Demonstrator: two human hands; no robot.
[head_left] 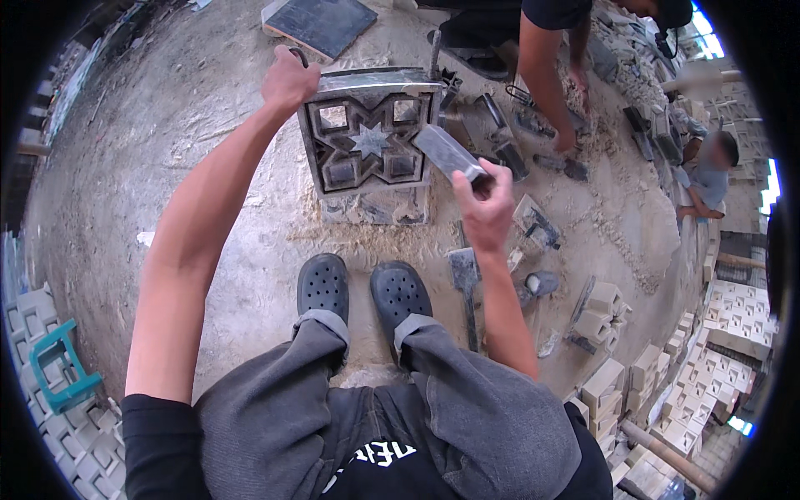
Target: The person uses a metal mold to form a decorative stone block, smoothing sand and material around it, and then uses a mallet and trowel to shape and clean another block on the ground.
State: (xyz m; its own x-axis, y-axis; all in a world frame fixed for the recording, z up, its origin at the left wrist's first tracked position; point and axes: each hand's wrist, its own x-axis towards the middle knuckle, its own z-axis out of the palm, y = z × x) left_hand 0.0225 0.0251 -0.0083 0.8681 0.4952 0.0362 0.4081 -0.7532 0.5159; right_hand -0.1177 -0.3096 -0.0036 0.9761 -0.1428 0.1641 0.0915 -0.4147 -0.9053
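A square metal mould (pixel 365 182) with an eight-pointed star in its middle is tipped up on edge, its patterned face toward me. My left hand (pixel 290 82) is closed around its upper left corner, where a dark curved handle shows. Under the mould lies a dusty flat plate (pixel 375 208). My right hand (pixel 487 204) pinches the near end of a grey rectangular metal block (pixel 450 155). The block's far end comes up to the mould's right side; I cannot tell whether they touch.
A co-worker's arm (pixel 546 79) reaches into sandy material at the upper right. A trowel (pixel 464 271), a cup (pixel 542 284) and pale cast blocks (pixel 604 308) lie right of my feet. A dark square board (pixel 321 25) lies beyond; a teal stool (pixel 62 367) stands left.
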